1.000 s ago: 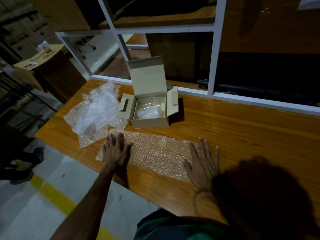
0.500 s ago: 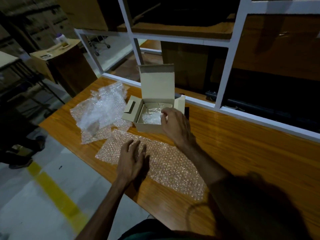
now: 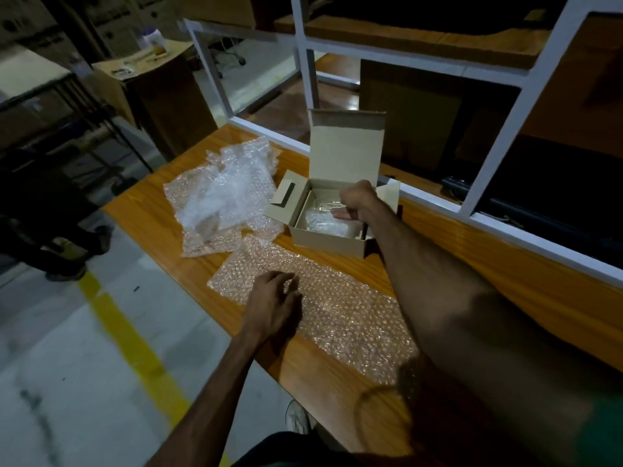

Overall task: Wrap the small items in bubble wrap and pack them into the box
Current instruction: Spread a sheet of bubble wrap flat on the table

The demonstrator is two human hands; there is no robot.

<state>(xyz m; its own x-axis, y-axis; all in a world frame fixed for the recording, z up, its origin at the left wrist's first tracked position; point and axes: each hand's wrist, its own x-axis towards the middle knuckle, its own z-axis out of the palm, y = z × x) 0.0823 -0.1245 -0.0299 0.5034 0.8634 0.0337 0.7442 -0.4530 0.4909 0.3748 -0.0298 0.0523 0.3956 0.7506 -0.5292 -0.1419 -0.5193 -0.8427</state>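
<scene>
Reaching into the box for an item to wrap

Right hand (image 3: 357,203) is inside the box (image 3: 328,242), fingers curled down over the contents; whether it grips anything I cannot tell. Left hand (image 3: 271,305) rests loosely spread on the flat sheet (image 3: 337,308) at 6 o'clock from the box. Best, I judge, to pinch one clear item (image 3: 328,207) free of the wrapped bundle (image 3: 320,221), keep the sheet pinned flat, and set the item near its edge. Spare wrap (image 3: 222,193) lies at 9 o'clock on the counter (image 3: 472,261).
</scene>
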